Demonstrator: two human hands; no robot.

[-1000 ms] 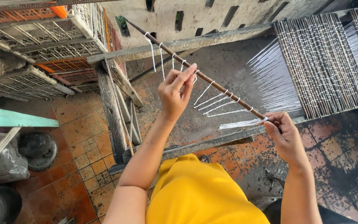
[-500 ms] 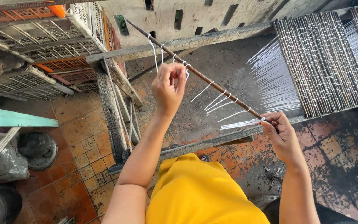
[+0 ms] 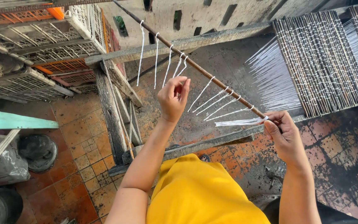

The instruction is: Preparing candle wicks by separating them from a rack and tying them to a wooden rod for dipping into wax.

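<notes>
Strings [image 3: 212,99] already hung tied along most of the stick [image 3: 195,66]; right hand [image 3: 284,135] gripped its near end closed, left hand [image 3: 172,97] pinched one string, few gaps remained

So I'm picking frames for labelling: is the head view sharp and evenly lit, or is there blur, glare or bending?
Head view: even daylight, no hard shadows or glare; the stick, its white strings and both hands, left hand and right hand, are sharp; wide-lens bending shows in the crates at the left edge.
</notes>
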